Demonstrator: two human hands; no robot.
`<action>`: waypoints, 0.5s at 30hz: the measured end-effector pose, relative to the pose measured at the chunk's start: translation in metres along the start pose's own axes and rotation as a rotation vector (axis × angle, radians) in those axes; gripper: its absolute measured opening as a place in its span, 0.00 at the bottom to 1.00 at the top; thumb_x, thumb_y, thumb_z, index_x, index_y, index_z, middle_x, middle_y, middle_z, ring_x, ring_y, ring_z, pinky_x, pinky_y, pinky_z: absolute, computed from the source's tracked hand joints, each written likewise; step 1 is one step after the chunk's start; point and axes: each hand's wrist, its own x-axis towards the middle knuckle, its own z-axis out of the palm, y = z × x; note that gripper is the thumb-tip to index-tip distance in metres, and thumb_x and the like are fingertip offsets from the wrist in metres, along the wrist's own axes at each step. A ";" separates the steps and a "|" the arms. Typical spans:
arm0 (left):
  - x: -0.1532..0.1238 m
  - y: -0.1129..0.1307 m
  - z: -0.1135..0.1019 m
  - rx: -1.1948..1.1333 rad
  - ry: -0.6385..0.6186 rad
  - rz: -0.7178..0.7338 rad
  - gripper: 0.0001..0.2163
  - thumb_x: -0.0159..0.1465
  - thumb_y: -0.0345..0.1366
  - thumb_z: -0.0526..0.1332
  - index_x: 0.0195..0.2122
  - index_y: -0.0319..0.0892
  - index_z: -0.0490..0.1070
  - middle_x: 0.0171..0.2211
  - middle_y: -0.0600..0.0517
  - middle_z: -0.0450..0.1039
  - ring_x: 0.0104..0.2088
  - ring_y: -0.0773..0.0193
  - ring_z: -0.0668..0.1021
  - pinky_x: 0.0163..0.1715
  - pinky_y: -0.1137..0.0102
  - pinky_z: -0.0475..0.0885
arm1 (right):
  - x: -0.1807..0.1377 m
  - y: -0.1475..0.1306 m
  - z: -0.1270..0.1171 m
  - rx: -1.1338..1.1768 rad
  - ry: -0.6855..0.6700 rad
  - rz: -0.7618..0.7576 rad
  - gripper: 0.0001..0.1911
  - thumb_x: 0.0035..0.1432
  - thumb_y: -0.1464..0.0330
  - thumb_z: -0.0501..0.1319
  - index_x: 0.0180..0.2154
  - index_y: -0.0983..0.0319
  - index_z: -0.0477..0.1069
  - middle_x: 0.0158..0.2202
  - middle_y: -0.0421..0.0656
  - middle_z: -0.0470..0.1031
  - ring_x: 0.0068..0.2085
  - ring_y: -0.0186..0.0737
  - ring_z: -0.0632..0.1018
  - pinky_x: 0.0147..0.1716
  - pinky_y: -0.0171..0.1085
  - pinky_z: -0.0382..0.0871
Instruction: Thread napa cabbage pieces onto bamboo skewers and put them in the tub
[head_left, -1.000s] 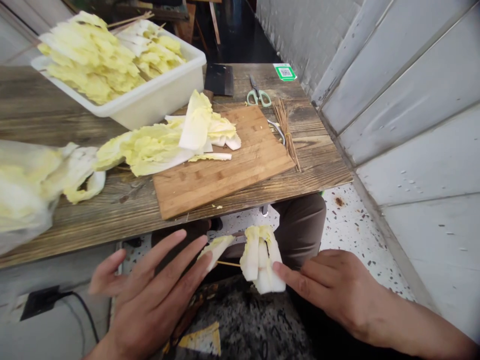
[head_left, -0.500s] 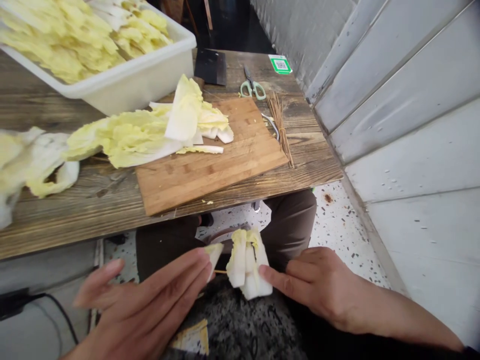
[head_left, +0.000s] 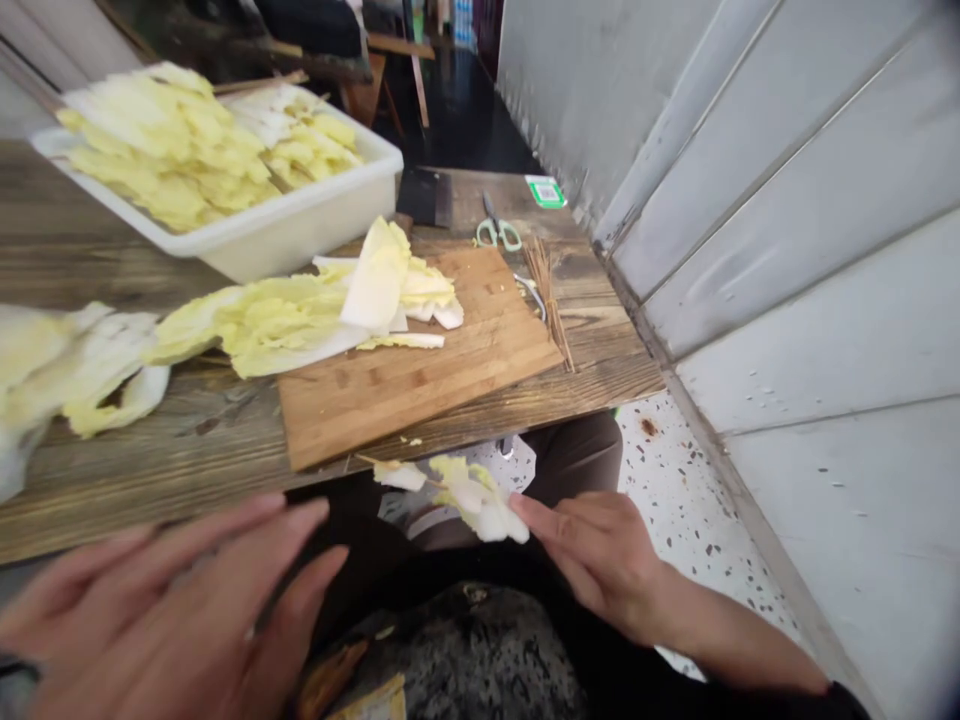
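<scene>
Over my lap, my right hand (head_left: 600, 550) grips a cabbage skewer (head_left: 480, 500) with its index finger against the pale leaf pieces. The pieces sit on a thin stick that points left, with a smaller piece nearer the tip. The fingers cover the stick's other end. My left hand (head_left: 180, 610) is at the lower left, fingers stretched out and apart, touching nothing. Beyond both hands, a wooden cutting board (head_left: 420, 400) carries napa cabbage leaves (head_left: 292, 315) that overhang its left side.
A white tub (head_left: 300, 220) piled with cabbage stands at the back left of the wooden table (head_left: 217, 480). Scissors (head_left: 497, 230) and a bundle of thin sticks (head_left: 550, 310) lie right of the board. More leaves (head_left: 112, 365) lie at left. A grey wall (head_left: 787, 250) bounds the right side.
My left hand has come away from the stick toward the lower left, its fingers spreading. The skewer has risen slightly and turned in my right hand. The view has tilted up.
</scene>
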 end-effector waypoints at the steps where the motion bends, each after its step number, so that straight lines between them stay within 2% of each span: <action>1: 0.007 0.002 0.003 0.000 0.012 0.029 0.12 0.63 0.36 0.62 0.48 0.51 0.76 0.39 0.56 0.83 0.38 0.58 0.83 0.61 0.62 0.68 | 0.002 -0.003 0.002 -0.053 0.069 -0.008 0.24 0.70 0.76 0.51 0.65 0.65 0.60 0.24 0.35 0.67 0.24 0.33 0.66 0.24 0.36 0.58; 3: 0.024 0.008 0.019 -0.094 0.016 -0.007 0.11 0.67 0.41 0.58 0.46 0.49 0.77 0.40 0.54 0.83 0.39 0.59 0.84 0.53 0.65 0.76 | 0.006 -0.004 0.008 -0.205 0.189 -0.018 0.28 0.68 0.77 0.52 0.67 0.64 0.57 0.25 0.37 0.70 0.25 0.34 0.68 0.25 0.37 0.58; 5: 0.045 0.012 0.045 -0.330 -0.027 -0.181 0.14 0.69 0.45 0.56 0.46 0.47 0.78 0.40 0.52 0.84 0.38 0.60 0.85 0.42 0.68 0.80 | 0.013 0.005 0.023 -0.378 0.282 -0.001 0.29 0.67 0.78 0.52 0.67 0.64 0.58 0.28 0.39 0.72 0.26 0.35 0.70 0.26 0.37 0.59; 7: 0.066 0.011 0.076 -0.644 -0.123 -0.468 0.20 0.69 0.49 0.54 0.49 0.43 0.77 0.42 0.48 0.84 0.40 0.58 0.85 0.41 0.67 0.81 | 0.022 0.024 0.047 -0.500 0.343 0.043 0.25 0.67 0.77 0.52 0.64 0.64 0.65 0.27 0.40 0.73 0.26 0.35 0.71 0.27 0.37 0.60; 9: 0.080 0.007 0.105 -0.838 -0.155 -0.658 0.27 0.67 0.54 0.52 0.53 0.37 0.74 0.45 0.43 0.82 0.42 0.55 0.84 0.45 0.62 0.80 | 0.033 0.046 0.074 -0.482 0.295 0.186 0.22 0.67 0.77 0.50 0.58 0.64 0.73 0.24 0.41 0.73 0.26 0.36 0.71 0.27 0.36 0.63; 10: 0.084 0.005 0.116 -0.846 -0.155 -0.693 0.29 0.65 0.56 0.54 0.54 0.36 0.74 0.45 0.42 0.82 0.43 0.53 0.84 0.46 0.61 0.80 | 0.038 0.056 0.087 -0.418 0.240 0.296 0.22 0.67 0.76 0.50 0.57 0.64 0.73 0.25 0.43 0.75 0.26 0.36 0.73 0.27 0.36 0.64; 11: 0.084 0.002 0.126 -0.835 -0.139 -0.710 0.30 0.63 0.56 0.56 0.55 0.35 0.73 0.46 0.41 0.81 0.45 0.52 0.83 0.48 0.59 0.79 | 0.042 0.064 0.098 -0.399 0.227 0.335 0.22 0.67 0.76 0.50 0.57 0.65 0.74 0.25 0.43 0.76 0.26 0.37 0.74 0.27 0.35 0.65; 13: 0.078 -0.003 0.136 -0.784 -0.106 -0.725 0.30 0.61 0.54 0.59 0.56 0.35 0.72 0.49 0.40 0.80 0.49 0.49 0.82 0.52 0.56 0.77 | 0.048 0.071 0.114 -0.348 0.198 0.384 0.21 0.68 0.75 0.50 0.57 0.66 0.73 0.29 0.46 0.79 0.28 0.38 0.77 0.29 0.34 0.67; 15: 0.067 -0.009 0.138 -0.691 -0.067 -0.702 0.27 0.63 0.51 0.59 0.58 0.37 0.71 0.52 0.40 0.79 0.52 0.48 0.80 0.56 0.54 0.73 | 0.051 0.070 0.122 -0.285 0.169 0.401 0.21 0.68 0.74 0.51 0.58 0.65 0.71 0.36 0.47 0.82 0.34 0.39 0.81 0.33 0.33 0.70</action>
